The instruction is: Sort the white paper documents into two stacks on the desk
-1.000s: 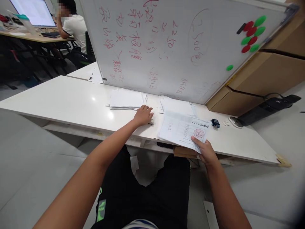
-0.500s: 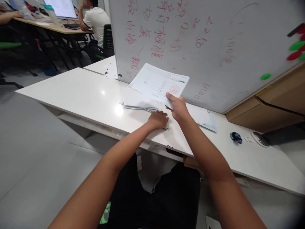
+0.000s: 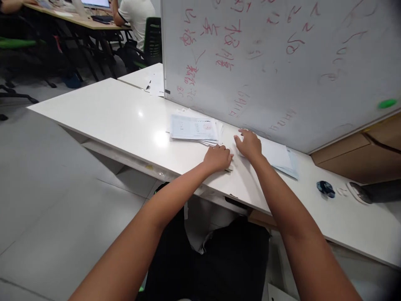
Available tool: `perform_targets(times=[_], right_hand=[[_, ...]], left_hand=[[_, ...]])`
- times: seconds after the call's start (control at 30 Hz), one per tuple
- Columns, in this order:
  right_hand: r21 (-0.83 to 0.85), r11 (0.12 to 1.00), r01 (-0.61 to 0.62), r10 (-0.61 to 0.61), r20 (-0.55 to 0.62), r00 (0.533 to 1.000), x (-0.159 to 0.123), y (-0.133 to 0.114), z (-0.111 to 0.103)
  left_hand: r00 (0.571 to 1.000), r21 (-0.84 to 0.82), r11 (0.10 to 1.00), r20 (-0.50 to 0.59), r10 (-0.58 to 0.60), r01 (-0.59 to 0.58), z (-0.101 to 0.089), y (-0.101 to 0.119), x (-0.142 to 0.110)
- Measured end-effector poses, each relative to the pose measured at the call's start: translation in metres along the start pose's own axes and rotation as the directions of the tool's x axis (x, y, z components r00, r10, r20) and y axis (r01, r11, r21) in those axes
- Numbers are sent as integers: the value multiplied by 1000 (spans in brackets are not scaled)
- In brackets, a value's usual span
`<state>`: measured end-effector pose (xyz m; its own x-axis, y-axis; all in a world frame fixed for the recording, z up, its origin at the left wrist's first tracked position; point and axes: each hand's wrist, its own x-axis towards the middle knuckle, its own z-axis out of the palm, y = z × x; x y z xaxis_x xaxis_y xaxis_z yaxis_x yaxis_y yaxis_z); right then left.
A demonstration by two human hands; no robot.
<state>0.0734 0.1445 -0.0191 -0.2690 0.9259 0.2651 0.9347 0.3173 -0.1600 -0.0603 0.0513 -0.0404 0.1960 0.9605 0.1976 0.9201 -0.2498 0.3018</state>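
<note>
My left hand [image 3: 217,159] is down on the white desk [image 3: 103,113], fingers curled over a small thing whose edge [image 3: 229,169] just shows below the palm; I cannot make out what it is. Just beyond it lies a stack of papers [image 3: 194,127], its top sheet pale blue with a round red stamp mark. My right hand [image 3: 249,145] is empty, thumb and fingers apart, low over the desk between the two stacks. Beside its wrist is a second stack of white and pale blue papers [image 3: 278,156], partly covered by the forearm.
A whiteboard [image 3: 260,83] with red writing stands along the desk's back edge. Cardboard boxes [image 3: 344,156] are at the right, near a dark blue crumpled item [image 3: 326,189] and a dark cylinder [image 3: 382,192] lying down. A person in a white shirt [image 3: 136,16] sits far left.
My right hand has let go of the paper with the red stamp, which now lies on the left stack, and has moved right. The left hand stays in place; the view has shifted.
</note>
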Motion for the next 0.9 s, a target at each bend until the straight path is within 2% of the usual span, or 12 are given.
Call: perform_targets(times=[0.07,0.13,0.23,0.37,0.43,0.57,0.73,0.9], right_hand=[[-39,999,11,-12,-33,999,-23,42,3],[-57,995,-84,85,24,996,-44,76,10],[-30,984,-174,175,69,982,-65,104,22],[63,983,-175,179,-52,983,-74,106,28],[104,982,-160,173,-130,976,-74,104,28],[149,982,-112,146,-245,958,-75,103,27],[132,988,-84,119,-283,952,-76,102,24],[131,991,-30,64,-262,963,-76,101,20]], left_hand=[[995,-7,996,-55,-86,86,1,3,-4],[978,-21,984,-105,-178,177,1,8,-8],[943,-21,955,-154,-294,295,0,17,-14],[917,57,930,-202,-345,362,3,30,-17],[928,107,934,-196,-315,340,4,34,-16],[956,160,944,-100,-276,289,-1,33,-9],[992,277,953,-9,-129,127,-10,26,-8],[994,303,952,90,-70,40,-21,21,-8]])
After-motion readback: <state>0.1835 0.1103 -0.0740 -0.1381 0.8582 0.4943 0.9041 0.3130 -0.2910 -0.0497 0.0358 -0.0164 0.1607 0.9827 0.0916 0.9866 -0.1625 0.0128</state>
